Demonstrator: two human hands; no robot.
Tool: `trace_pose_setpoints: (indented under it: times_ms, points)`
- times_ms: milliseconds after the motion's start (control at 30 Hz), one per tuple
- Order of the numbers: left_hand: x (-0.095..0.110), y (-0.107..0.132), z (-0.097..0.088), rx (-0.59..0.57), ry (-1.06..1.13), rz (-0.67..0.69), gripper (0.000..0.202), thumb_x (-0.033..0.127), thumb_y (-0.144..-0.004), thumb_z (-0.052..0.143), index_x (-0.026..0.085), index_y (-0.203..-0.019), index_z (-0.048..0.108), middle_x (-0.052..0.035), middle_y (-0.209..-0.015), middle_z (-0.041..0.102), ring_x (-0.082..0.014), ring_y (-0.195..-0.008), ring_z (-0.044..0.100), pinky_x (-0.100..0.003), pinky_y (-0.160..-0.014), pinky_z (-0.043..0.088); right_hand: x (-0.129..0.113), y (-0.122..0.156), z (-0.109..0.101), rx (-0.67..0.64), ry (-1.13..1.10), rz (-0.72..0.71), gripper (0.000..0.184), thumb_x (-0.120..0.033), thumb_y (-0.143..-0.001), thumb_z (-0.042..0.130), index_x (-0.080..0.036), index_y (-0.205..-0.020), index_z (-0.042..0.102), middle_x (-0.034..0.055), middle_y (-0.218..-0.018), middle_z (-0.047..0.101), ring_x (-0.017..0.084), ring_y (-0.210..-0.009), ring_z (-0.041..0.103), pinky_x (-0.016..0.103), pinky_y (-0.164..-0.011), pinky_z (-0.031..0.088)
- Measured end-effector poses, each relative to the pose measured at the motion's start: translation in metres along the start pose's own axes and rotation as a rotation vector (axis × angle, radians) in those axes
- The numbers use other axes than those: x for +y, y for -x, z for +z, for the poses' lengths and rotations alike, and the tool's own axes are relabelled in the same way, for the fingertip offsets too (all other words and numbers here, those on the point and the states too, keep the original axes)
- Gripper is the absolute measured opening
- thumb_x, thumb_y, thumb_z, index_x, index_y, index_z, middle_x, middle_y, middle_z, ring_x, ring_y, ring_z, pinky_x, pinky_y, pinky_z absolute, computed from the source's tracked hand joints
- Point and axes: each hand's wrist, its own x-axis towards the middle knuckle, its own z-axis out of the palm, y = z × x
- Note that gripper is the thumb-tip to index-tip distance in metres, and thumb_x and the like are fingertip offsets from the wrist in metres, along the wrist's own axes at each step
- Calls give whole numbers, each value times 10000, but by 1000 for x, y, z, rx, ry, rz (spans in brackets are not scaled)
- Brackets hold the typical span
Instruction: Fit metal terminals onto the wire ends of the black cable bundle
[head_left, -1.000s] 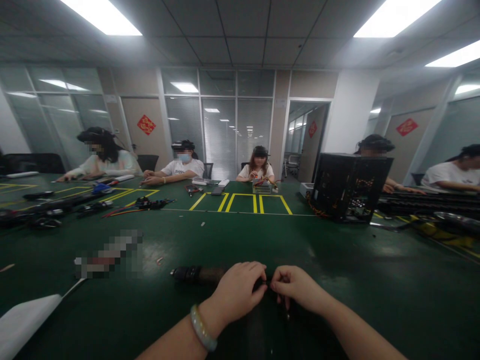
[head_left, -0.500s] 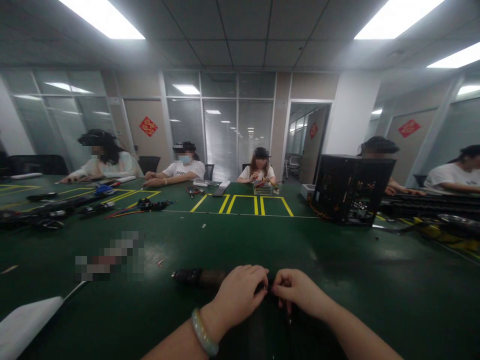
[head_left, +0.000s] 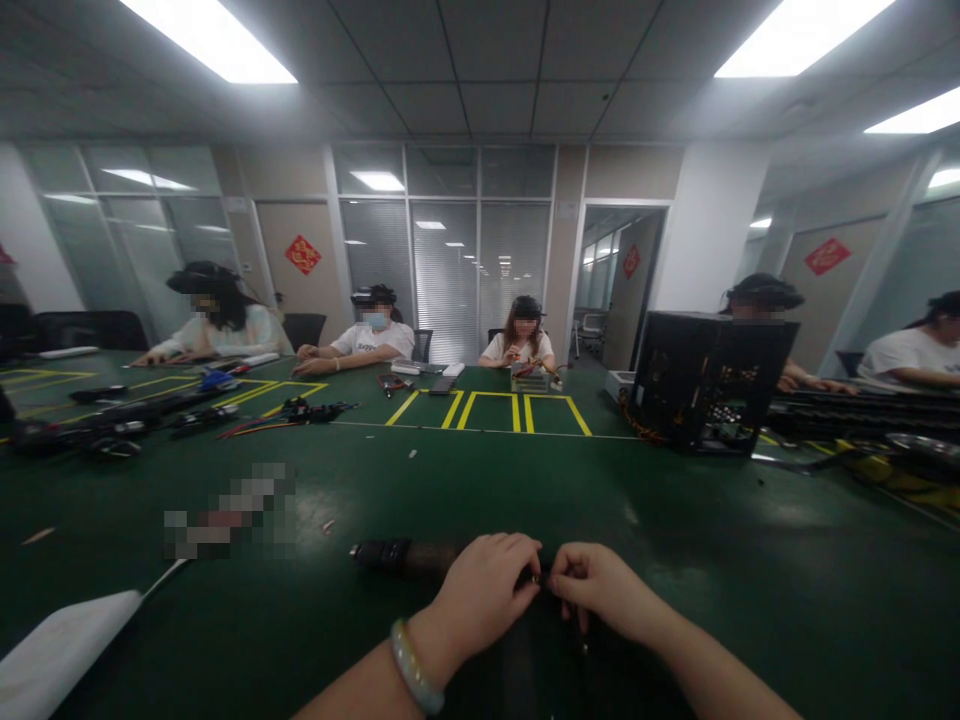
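Note:
My left hand [head_left: 484, 590] and my right hand [head_left: 600, 590] meet at the near edge of the green table [head_left: 480, 490], fingertips pinched together over a small part I cannot make out. A dark cylindrical tool [head_left: 397, 556] lies on the table and runs under my left hand. A dark flat object [head_left: 540, 660] lies beneath both wrists. On my left wrist sits a pale green bangle [head_left: 411, 668].
A black open computer case [head_left: 701, 380] stands at the right. Cables and dark tools [head_left: 112, 425] lie at the left. A white sheet [head_left: 52, 655] sits at the near left corner. Several people sit round the far side.
Both hands stay pinched together at the same spot; the view has shifted slightly, nothing else has moved.

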Motion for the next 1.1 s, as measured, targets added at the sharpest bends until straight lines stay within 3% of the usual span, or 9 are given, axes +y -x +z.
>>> trace_pose_setpoints:
  times_ms: [100, 467, 733, 1100]
  points:
    - [2, 1, -1, 4, 0, -5, 162, 286, -832, 634, 208, -956, 567, -39, -1149, 620, -225, -1053, 567, -357, -926, 419, 0, 0, 1, 11, 9, 1, 194, -341, -809, 623, -151, -795, 585, -14, -600, 646, 91, -426, 547, 157, -395, 381]
    - [1, -1, -1, 5, -8, 35, 48, 206, -863, 600, 219, -908, 588, -5, -1058, 638, -200, -991, 575, -339, -895, 411, -4, 1, 2, 32, 37, 17, 216, -373, -811, 624, -161, -795, 583, -16, -603, 650, 95, -416, 538, 164, -387, 365]
    - [1, -2, 1, 9, -11, -10, 34, 240, -869, 616, 226, -896, 602, 11, -929, 637, -190, -900, 571, -326, -806, 402, -9, 4, 2, 51, 99, 30, 188, -341, -832, 605, -156, -805, 594, -18, -608, 644, 80, -407, 518, 152, -381, 355]
    - [4, -2, -2, 7, -37, 10, 68, 239, -860, 618, 223, -916, 582, 11, -954, 635, -188, -909, 573, -317, -810, 409, -4, 2, 0, 55, 117, 7, 160, -314, -838, 601, -158, -802, 606, -22, -603, 644, 69, -396, 503, 137, -374, 343]
